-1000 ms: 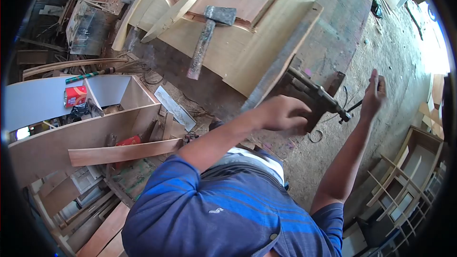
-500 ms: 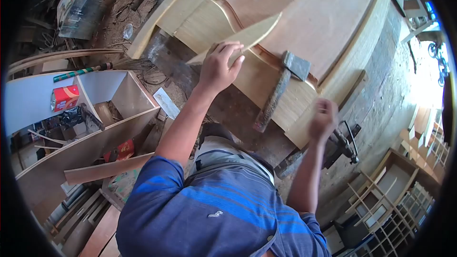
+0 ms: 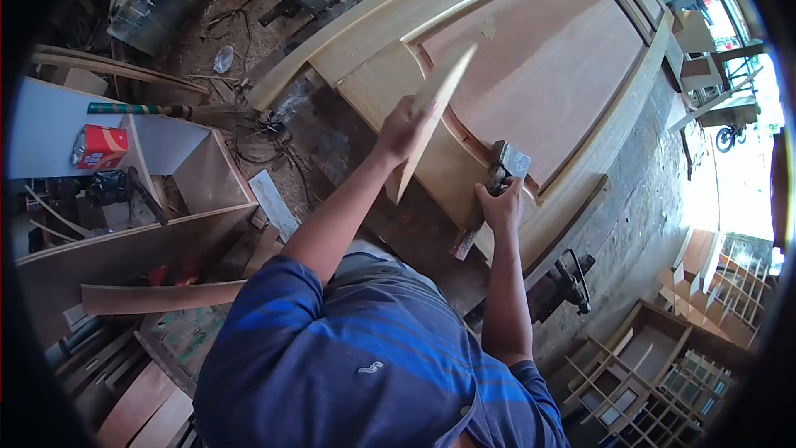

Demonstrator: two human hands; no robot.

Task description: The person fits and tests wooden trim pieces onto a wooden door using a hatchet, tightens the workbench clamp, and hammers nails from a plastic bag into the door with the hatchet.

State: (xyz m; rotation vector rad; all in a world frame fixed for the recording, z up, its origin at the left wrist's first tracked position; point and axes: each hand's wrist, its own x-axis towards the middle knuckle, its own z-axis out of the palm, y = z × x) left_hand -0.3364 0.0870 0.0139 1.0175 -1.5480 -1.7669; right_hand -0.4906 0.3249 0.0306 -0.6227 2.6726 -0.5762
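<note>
Inventory, clock dirs from pic. centre.

1. L. hand (image 3: 404, 129), approx. 11 o'clock: closed on curved wooden piece (image 3: 448, 83). Piece is held raised & tilted, pointed end up; lower end is carried out past near edge of door. Finger wrap is partly hidden, so a full grip can't be confirmed.

2. R. hand (image 3: 502, 207), 3 o'clock: closed round upper handle of hammer (image 3: 516, 163), just below metal head. Head is set over door's near end; handle end is pointed back toward torso, beyond door edge.

3. Panelled wooden door (image 3: 539, 58), 1 o'clock: laid flat on workbench (image 3: 336, 137), w/ curved, moulded panel border near hammer.

4. Bench vise (image 3: 572, 282), 4 o'clock: mounted by bench edge, untouched.

5. Open cabinet carcass (image 3: 124, 236), 9 o'clock: red packet (image 3: 104, 148) is held inside.

Risks (judged): door face could be dented if hammer were let slip, its handle being gripped high & its end overhanging. Thin point of curved piece could be chipped if knocked on hammer head or moulding. Piece could be dropped off near edge if L. grip were loosened, its lower end being unsupported.
</note>
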